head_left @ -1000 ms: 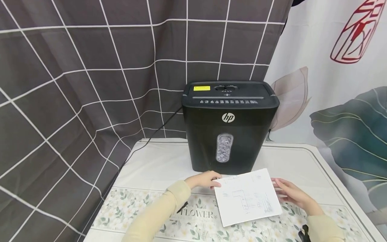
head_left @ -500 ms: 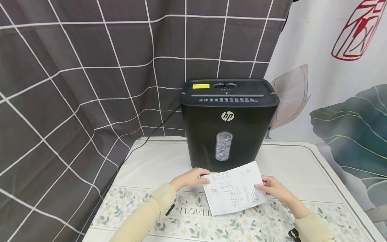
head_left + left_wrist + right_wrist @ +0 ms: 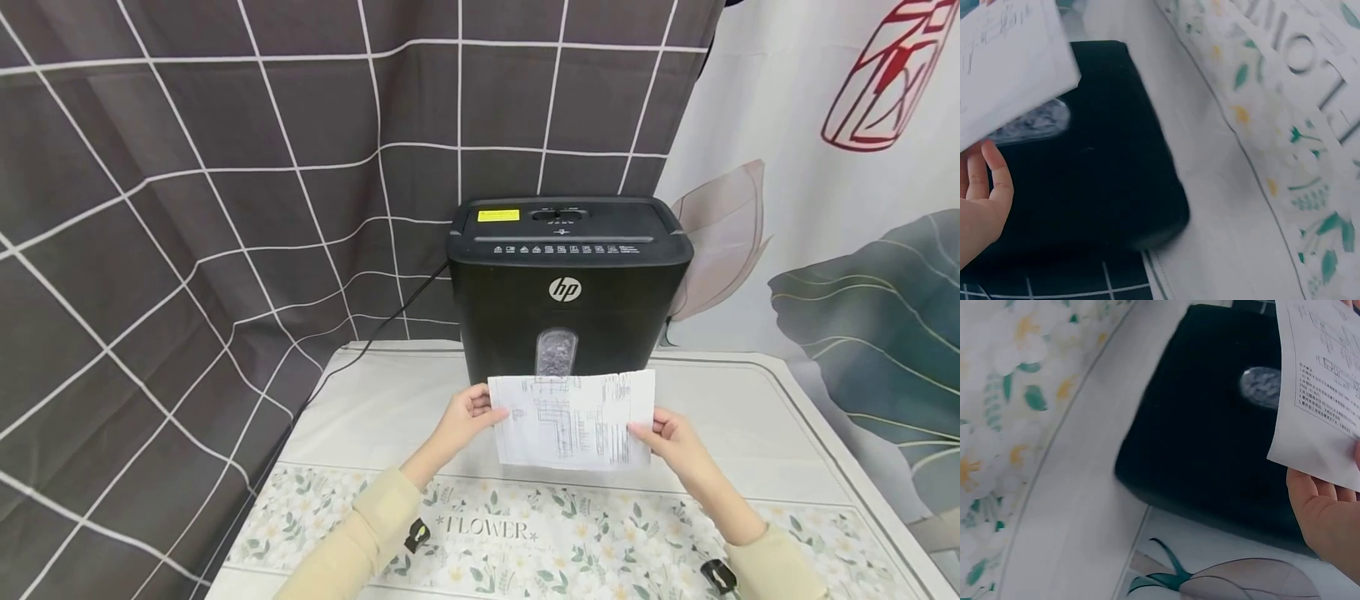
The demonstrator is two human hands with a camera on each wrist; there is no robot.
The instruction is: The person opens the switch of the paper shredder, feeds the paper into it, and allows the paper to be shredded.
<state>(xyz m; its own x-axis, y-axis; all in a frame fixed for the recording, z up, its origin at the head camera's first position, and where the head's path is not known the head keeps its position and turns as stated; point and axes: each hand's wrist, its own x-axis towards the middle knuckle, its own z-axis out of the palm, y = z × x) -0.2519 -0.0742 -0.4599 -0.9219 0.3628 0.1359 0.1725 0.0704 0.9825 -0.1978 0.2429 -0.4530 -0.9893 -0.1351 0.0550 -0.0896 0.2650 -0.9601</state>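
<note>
A white sheet of paper (image 3: 573, 425), printed with line drawings and text, is held up in front of the black paper shredder (image 3: 510, 308). My left hand (image 3: 467, 421) pinches its left edge, thumb on the front and fingers behind. At the right edge my right hand (image 3: 675, 442) pinches it the same way. The sheet spans level between both hands and covers the lower front of the shredder. In the left wrist view the paper (image 3: 1016, 62) hangs over the shredder's window, and the left hand's fingers (image 3: 999, 181) reach its edge. Printed text shows on the paper (image 3: 1319, 394) in the right wrist view.
The shredder stands at the back of a table (image 3: 405, 392) with a floral-printed cover. Its clear window (image 3: 557, 352) shows shredded bits inside. A black power cord (image 3: 352, 360) runs off to the left. A dark grid-patterned curtain (image 3: 300, 208) hangs behind.
The paper has turned from tilted to level and risen toward the shredder. My right hand, loose beside the sheet a second ago, now pinches its right edge; the left hand has moved left and up.
</note>
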